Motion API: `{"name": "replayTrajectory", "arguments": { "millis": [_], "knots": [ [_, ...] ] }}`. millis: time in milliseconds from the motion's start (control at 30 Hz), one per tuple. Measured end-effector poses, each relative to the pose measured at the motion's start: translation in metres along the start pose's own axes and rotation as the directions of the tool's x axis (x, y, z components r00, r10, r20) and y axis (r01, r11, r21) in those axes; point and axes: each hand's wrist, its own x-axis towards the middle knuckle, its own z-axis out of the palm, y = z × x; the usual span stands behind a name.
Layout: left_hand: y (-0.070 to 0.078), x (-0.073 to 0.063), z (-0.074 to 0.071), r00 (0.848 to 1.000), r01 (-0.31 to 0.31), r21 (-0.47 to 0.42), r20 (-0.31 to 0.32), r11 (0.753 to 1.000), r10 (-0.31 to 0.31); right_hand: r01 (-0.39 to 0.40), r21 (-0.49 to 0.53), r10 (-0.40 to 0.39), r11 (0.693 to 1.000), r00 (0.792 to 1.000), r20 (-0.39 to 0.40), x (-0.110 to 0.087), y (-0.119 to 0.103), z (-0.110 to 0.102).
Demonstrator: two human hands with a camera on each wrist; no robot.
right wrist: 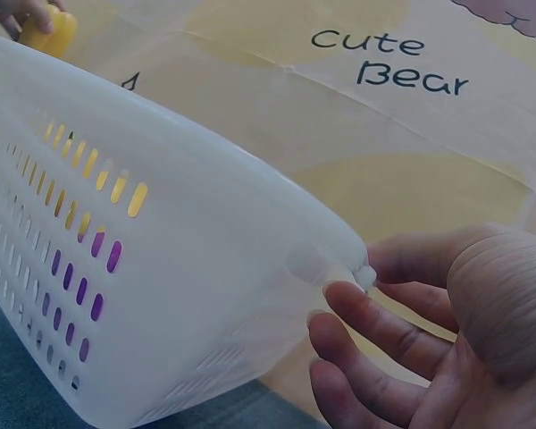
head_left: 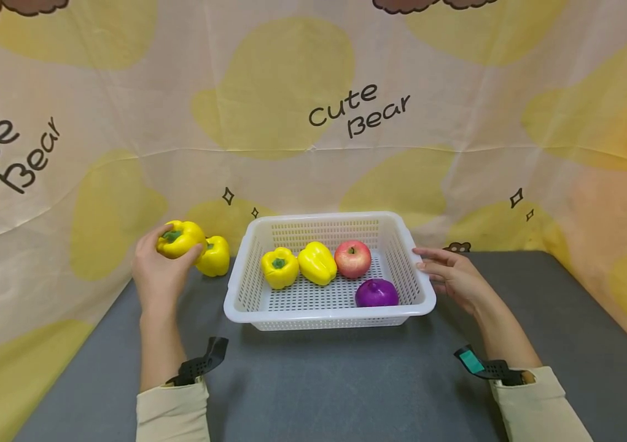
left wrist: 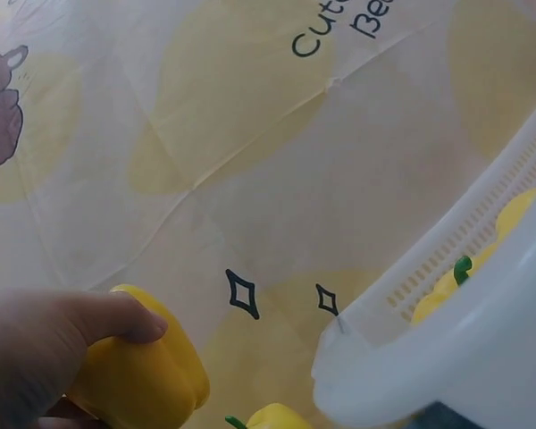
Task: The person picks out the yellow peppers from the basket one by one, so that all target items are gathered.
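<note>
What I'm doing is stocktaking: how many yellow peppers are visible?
4: the held pepper in the left hand, the outside pepper left of the basket, and inside it the leftmost pepper and the pepper beside the apple (the apple). More might be hidden behind it.

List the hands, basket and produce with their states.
White basket: upright, partly filled
Left hand: gripping
Held pepper: gripped, stem visible
Loose pepper: outside basket
Left basket pepper: stem visible
Right basket pepper: stem hidden in head view
Apple: inside, stem up
Purple onion: inside
Right hand: touching basket rim

"Cute Bear" lettering (head_left: pixel 360 111) repeated on backdrop (head_left: pixel 291 178).
</note>
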Motion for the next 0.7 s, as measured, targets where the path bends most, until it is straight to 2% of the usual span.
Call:
{"name": "replayTrajectory", "arguments": {
  "millis": [400,700],
  "knots": [
    [-0.012,0.005,-0.005,0.998,0.045,0.003,-0.038,0.999,-0.044,-0.005,-0.017,0.005,1.0,1.0,0.002,0.001,-0.003,0.001],
    [-0.02,0.005,0.0,0.997,0.054,0.045,-0.051,0.997,-0.052,-0.007,-0.002,0.007,1.0,1.0,0.003,0.0,-0.001,0.0]
  ]
}}
